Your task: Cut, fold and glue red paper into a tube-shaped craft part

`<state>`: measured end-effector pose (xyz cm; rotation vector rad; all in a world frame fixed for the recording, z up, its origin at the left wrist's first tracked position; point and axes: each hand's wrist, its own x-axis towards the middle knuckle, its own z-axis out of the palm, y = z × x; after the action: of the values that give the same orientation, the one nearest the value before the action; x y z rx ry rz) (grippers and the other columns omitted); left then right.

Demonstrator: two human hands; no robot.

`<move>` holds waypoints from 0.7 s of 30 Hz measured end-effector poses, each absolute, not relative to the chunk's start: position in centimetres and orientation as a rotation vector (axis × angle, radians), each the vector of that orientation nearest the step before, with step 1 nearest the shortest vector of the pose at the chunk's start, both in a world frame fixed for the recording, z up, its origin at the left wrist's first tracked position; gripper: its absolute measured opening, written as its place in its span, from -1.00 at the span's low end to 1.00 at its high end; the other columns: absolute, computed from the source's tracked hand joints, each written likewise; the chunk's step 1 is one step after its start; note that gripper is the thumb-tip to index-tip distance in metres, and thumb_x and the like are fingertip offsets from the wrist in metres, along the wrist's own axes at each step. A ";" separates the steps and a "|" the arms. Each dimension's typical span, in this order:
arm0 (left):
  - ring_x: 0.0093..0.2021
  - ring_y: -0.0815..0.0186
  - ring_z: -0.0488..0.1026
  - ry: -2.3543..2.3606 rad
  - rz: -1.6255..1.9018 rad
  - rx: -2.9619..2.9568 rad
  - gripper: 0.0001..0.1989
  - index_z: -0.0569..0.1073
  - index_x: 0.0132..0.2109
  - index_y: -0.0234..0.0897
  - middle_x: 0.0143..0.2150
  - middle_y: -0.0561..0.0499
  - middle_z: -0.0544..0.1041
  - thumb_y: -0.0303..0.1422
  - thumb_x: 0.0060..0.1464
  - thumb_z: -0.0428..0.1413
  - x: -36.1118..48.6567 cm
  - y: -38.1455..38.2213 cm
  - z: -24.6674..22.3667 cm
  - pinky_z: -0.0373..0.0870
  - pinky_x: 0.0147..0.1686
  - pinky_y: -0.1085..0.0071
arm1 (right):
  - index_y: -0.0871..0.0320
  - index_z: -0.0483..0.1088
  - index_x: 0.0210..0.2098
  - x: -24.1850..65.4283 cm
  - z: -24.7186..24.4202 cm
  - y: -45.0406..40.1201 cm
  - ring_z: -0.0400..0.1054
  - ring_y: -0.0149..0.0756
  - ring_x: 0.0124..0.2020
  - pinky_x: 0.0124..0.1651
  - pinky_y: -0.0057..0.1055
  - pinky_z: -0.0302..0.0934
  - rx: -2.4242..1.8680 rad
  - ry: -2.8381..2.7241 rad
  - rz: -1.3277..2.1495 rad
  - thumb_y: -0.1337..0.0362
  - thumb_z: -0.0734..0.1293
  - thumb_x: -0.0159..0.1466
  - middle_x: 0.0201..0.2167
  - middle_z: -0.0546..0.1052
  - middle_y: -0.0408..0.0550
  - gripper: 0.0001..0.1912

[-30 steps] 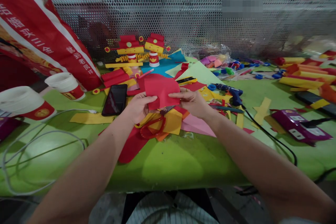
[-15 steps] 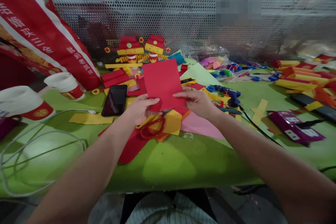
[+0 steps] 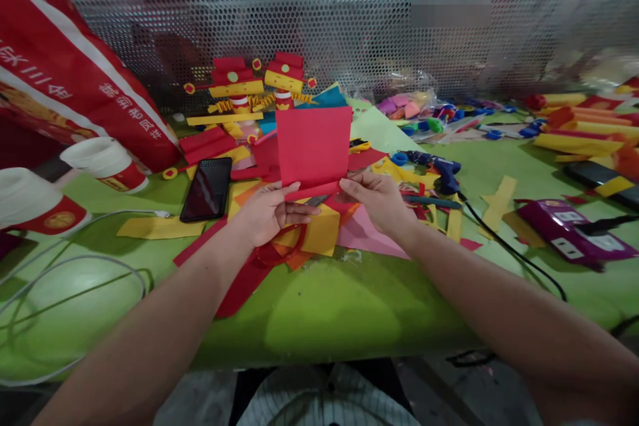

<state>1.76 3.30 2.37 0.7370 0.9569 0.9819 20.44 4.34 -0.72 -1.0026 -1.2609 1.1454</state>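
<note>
A red sheet of paper (image 3: 313, 146) stands upright between my hands, its lower edge rolled or folded over into a narrow band. My left hand (image 3: 269, 212) pinches the lower left corner, thumb on top and fingers beneath. The lower right corner is pinched by my right hand (image 3: 374, 196). Below the paper, red-handled scissors (image 3: 282, 254) lie on yellow (image 3: 322, 233) and orange scraps. Pink paper (image 3: 372, 234) is under my right hand.
A phone (image 3: 206, 190), paper cups (image 3: 107, 163) and a white cable (image 3: 124, 212) are at left. Behind stand red-and-yellow paper hats (image 3: 234, 80). At right are a blue glue gun (image 3: 439, 170) and a purple box (image 3: 569, 229) on the green table (image 3: 329, 319).
The sheet's lower edge has been turned up into a narrow band, and the sheet now stands straighter. My fingers have shifted along its bottom corners. The view has moved slightly to the right.
</note>
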 end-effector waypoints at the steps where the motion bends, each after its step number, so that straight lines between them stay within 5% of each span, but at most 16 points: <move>1: -0.46 0.23 0.56 0.962 0.978 0.740 -0.94 0.35 -0.38 -0.27 -0.52 0.03 0.51 -0.49 0.04 0.05 1.8 3.3 2.3 0.48 -0.46 0.39 | 0.15 0.44 -0.60 20.4 -0.7 4.3 0.28 -0.46 -0.60 -0.52 -0.46 0.21 -1.015 -1.237 1.162 0.01 0.46 -0.11 -0.64 0.46 -0.16 -0.68; 9: -0.43 0.21 0.54 0.892 0.968 0.898 -0.68 0.41 -0.21 -0.26 -0.41 -0.04 0.54 -0.10 0.06 0.04 1.9 3.1 2.4 0.46 -0.48 0.37 | 0.18 0.38 -0.62 20.3 -0.3 4.1 0.25 -0.50 -0.65 -0.58 -0.51 0.14 -1.083 -1.212 1.129 0.06 0.45 -0.09 -0.69 0.41 -0.18 -0.69; 15: -0.45 0.32 0.51 0.974 1.017 1.123 -0.68 0.50 -0.32 -0.32 -0.37 -0.05 0.58 -0.27 -0.27 0.32 2.1 2.9 1.9 0.44 -0.44 0.46 | 0.18 0.37 -0.61 20.3 -0.5 4.0 0.24 -0.49 -0.63 -0.58 -0.50 0.14 -1.082 -1.236 1.080 0.04 0.44 -0.06 -0.67 0.39 -0.19 -0.67; 21: -0.51 0.35 0.49 1.073 1.056 1.184 -0.74 0.54 -0.37 -0.33 -0.38 -0.08 0.59 -0.26 -0.22 0.29 2.3 2.9 1.7 0.43 -0.47 0.47 | 0.17 0.38 -0.58 20.4 -0.7 4.0 0.24 -0.50 -0.61 -0.58 -0.51 0.13 -1.083 -1.270 1.041 0.02 0.41 -0.02 -0.65 0.39 -0.19 -0.67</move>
<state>2.25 2.91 1.68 1.1840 1.0729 1.0559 20.36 3.98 -0.65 -1.0831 -1.2703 1.0406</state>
